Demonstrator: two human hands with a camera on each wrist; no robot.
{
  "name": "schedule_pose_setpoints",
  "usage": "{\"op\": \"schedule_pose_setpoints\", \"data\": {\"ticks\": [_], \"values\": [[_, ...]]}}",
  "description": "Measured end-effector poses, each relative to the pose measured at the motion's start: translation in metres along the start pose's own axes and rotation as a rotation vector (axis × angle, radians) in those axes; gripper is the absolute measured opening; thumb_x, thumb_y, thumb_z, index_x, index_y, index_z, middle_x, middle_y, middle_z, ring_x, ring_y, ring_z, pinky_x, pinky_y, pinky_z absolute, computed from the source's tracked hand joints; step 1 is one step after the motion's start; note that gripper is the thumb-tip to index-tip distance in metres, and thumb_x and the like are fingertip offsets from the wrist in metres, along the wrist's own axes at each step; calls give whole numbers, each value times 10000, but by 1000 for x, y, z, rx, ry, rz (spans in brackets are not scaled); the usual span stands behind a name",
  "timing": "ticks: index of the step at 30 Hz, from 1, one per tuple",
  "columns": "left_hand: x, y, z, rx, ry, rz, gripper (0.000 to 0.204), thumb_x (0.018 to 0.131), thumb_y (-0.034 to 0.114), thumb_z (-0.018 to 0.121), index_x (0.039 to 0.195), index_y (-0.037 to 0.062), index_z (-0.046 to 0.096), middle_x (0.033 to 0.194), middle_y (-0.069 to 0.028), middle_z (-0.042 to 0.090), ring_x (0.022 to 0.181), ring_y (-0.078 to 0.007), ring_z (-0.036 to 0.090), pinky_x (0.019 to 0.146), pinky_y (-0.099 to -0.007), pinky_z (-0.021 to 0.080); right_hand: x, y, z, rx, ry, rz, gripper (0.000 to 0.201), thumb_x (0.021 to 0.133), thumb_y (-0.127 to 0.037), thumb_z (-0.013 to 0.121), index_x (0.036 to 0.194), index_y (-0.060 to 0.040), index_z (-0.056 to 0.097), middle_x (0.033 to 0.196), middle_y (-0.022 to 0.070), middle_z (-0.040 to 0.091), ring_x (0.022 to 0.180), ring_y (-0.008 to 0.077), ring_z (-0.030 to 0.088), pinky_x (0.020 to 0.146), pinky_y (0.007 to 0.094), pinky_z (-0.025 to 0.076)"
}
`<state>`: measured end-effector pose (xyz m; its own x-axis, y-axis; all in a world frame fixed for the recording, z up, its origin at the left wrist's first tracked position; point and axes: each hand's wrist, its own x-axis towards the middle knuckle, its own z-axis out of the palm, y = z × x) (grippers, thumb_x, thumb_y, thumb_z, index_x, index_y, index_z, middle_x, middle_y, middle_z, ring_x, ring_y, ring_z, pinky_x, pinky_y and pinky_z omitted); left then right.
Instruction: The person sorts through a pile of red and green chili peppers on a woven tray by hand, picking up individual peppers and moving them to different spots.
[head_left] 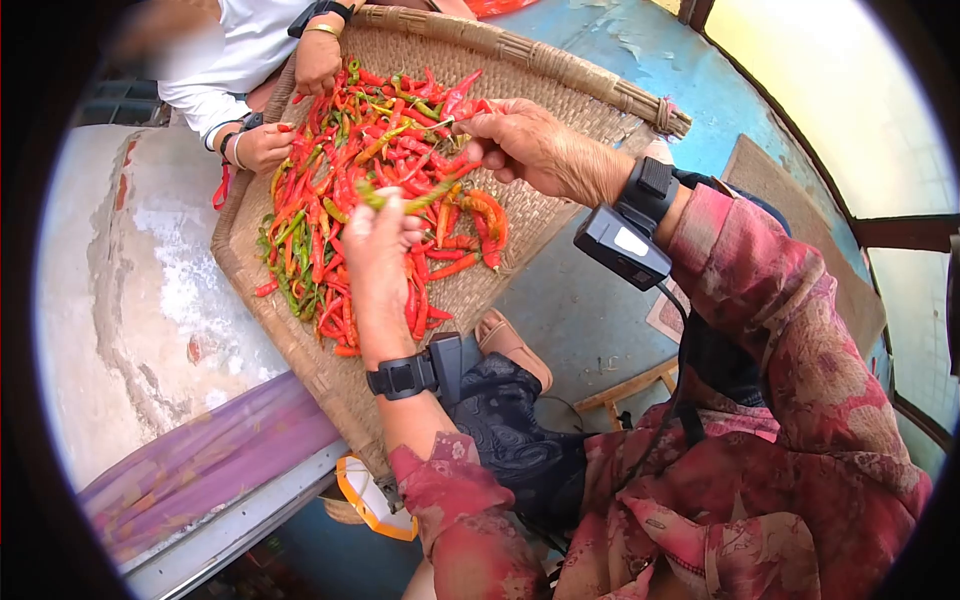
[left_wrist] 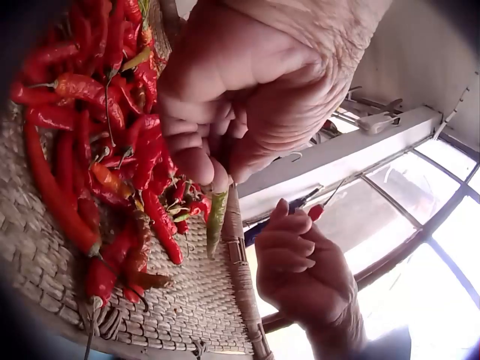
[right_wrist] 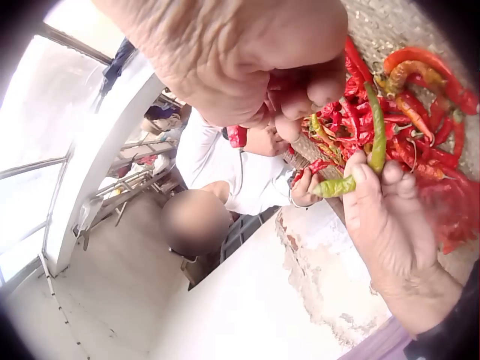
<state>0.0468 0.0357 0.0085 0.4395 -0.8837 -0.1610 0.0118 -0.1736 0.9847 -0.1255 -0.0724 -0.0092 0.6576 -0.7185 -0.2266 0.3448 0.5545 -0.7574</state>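
Red, orange and green chili peppers (head_left: 335, 190) lie heaped on a woven tray (head_left: 280, 335). My left hand (head_left: 380, 260) pinches a green pepper (right_wrist: 377, 135) between thumb and fingers; its curved length shows in the right wrist view, and its tip hangs below my fingers in the left wrist view. My right hand (head_left: 525, 145) is above the right side of the heap, fingers curled round a red pepper (right_wrist: 237, 136) whose end and stem stick out past the fingertips. In the left wrist view my right hand (left_wrist: 304, 270) is beyond the tray's rim.
Across the tray another person in a white top (head_left: 235, 60) has both hands at the heap. A pale wall-like surface (head_left: 160, 290) and purple cloth (head_left: 220, 450) lie at the left. Below are a wooden stool (head_left: 625, 395), an orange-edged object (head_left: 370, 500) and blue floor.
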Motion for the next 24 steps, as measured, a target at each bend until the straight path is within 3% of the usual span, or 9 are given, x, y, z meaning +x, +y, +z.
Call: {"op": "schedule_pose_setpoints", "data": {"ticks": [2,5,8,10,11,13,18,20,24], "values": [[12,-2,-23,-273,246,202,264,849,169,600,1031,-2,515,844,-70,572,724,-119,568,660,-256,488,0,3,-6,-163,49,-3,118,840,-169,539,820,-58,572,586,11,527,453,73,412,375,224,313],[1,12,-25,-278,433,163,350,853,230,599,1093,-4,499,877,-79,582,764,-128,566,699,-264,480,-7,6,0,-313,4,85,100,832,-170,546,794,-79,564,588,-7,522,449,58,392,374,210,293],[-11,15,2,-40,122,43,441,875,314,553,1195,19,481,994,-85,581,820,-124,558,690,-226,442,10,26,-4,-668,-116,28,142,812,-167,556,740,-46,549,609,67,556,468,137,467,405,270,359],[-17,18,26,174,-66,23,364,870,276,564,1112,5,552,936,-73,606,790,-119,568,668,-220,445,19,40,-4,-1117,-166,-495,173,772,-158,555,728,8,539,657,172,572,591,281,566,521,373,439],[-18,12,33,342,-83,135,325,864,250,571,1069,-1,575,900,-68,613,764,-111,569,647,-224,448,20,42,-4,-1145,-146,-470,203,749,-172,550,786,27,545,714,227,561,732,363,584,640,428,452],[-19,2,41,540,-55,317,248,845,190,589,980,-17,604,779,-53,614,658,-92,551,584,-240,445,16,41,-1,-1220,-133,-460,198,746,-171,562,796,20,559,719,219,569,734,357,588,639,420,457],[-10,-4,22,612,-5,234,213,846,180,582,932,-13,609,649,-23,574,586,-86,511,558,-244,420,12,38,-1,-1158,-145,-574,247,725,-166,603,907,-2,575,751,201,588,729,361,588,650,407,473],[0,-6,0,551,206,278,223,846,179,577,946,-18,607,669,-31,569,599,-88,507,568,-241,421,8,34,-2,-1190,-77,-531,342,715,-172,631,1005,-14,544,779,191,595,718,359,588,661,409,478],[-7,22,-27,555,767,440,395,850,154,562,1184,-29,454,1023,-135,550,880,-163,534,766,-289,449,10,55,-13,-1588,-82,-427,334,712,-195,656,929,-1,491,762,193,587,727,356,598,620,433,483]]}}
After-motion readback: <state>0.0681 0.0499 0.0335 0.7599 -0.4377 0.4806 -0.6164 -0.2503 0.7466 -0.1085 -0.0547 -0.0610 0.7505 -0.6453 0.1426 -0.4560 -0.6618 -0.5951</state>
